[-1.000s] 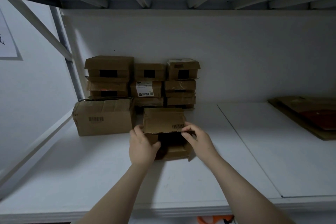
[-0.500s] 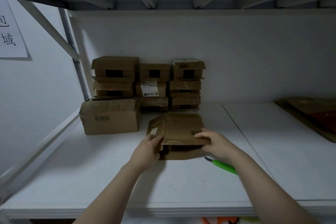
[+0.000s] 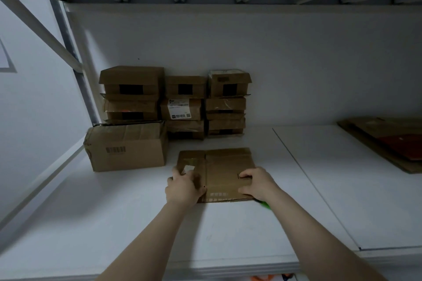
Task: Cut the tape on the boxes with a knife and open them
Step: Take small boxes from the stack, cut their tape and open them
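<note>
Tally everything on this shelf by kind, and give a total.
Front mailer box: 1
Large barcoded box: 1
Small stacked boxes: 8 visible
Green-handled knife: 1
Flat cardboard pile: 1
Total: 12

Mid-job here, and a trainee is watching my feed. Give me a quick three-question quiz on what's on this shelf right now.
1. True or false: the right hand holds the green knife.
2. The large box with the barcode stands: A) at back left B) at far right C) at the front edge.
3. Fill in: the small box in front is gripped by ___ hands.
Key: 1 false, it lies on the shelf by the right wrist; 2 A; 3 both, the left hand too.
</note>
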